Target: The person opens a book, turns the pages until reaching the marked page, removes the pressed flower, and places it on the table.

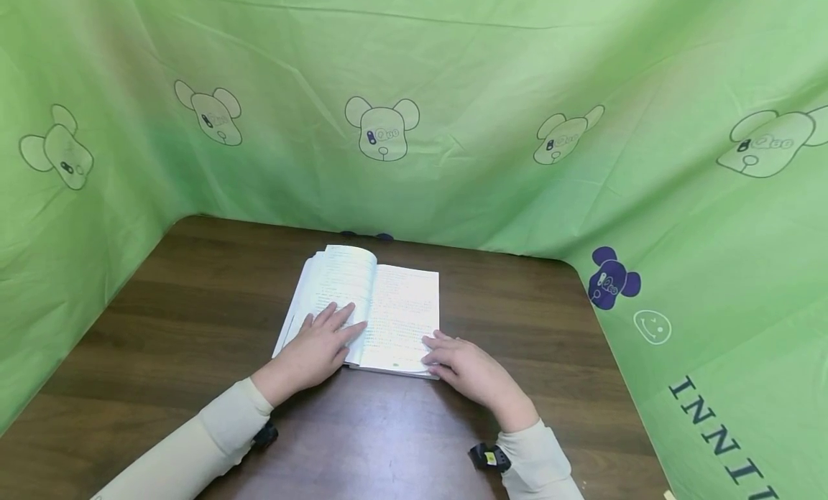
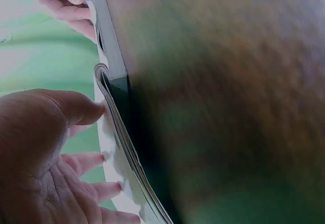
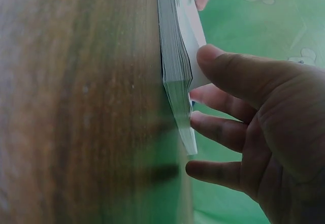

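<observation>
An open book (image 1: pixel 404 313) lies on the brown table, its printed pages facing up. My left hand (image 1: pixel 313 353) rests on the left-hand pages with its fingers spread; in the left wrist view the fingertips touch the paper near the book's lower edge (image 2: pixel 134 158). The left pages bulge upward beside the spine. At the lower right corner, my right hand (image 1: pixel 468 367) touches the right-hand page. The right wrist view shows its thumb (image 3: pixel 213 56) against the page and the other fingers at the side of the thick page block (image 3: pixel 175 56).
The wooden table (image 1: pixel 194 292) extends around the book. A green curtain (image 1: pixel 453 62) printed with bear heads hangs behind the table and along both sides. Dark wrist devices show below the cuffs, such as the black one (image 1: pixel 489 457) at the right wrist.
</observation>
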`<state>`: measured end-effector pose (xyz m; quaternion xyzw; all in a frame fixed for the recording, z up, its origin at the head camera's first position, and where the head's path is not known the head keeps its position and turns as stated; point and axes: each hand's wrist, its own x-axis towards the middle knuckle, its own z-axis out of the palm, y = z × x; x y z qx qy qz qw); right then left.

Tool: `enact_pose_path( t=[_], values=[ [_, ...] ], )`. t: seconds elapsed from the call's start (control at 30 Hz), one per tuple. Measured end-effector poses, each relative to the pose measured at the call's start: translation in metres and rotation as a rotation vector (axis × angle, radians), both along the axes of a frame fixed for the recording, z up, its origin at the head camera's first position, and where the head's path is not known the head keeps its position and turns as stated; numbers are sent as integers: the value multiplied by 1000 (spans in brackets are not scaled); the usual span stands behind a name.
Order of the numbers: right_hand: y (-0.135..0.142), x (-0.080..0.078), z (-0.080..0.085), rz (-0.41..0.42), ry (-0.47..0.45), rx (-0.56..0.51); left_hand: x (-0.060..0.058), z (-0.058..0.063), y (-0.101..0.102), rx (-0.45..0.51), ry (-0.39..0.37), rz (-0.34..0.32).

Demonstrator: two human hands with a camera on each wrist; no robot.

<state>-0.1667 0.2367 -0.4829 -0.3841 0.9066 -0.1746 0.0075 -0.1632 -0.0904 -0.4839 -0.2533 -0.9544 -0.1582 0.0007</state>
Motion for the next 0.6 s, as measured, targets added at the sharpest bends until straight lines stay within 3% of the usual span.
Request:
enact_pose_path(
  t=[0.3,0.6],
  values=[
    [0,3,4,-25,19,54,0,2,2,1,-83,77],
    [0,3,4,-30,32,58,-3,6,13,3,-132,95]
  ],
)
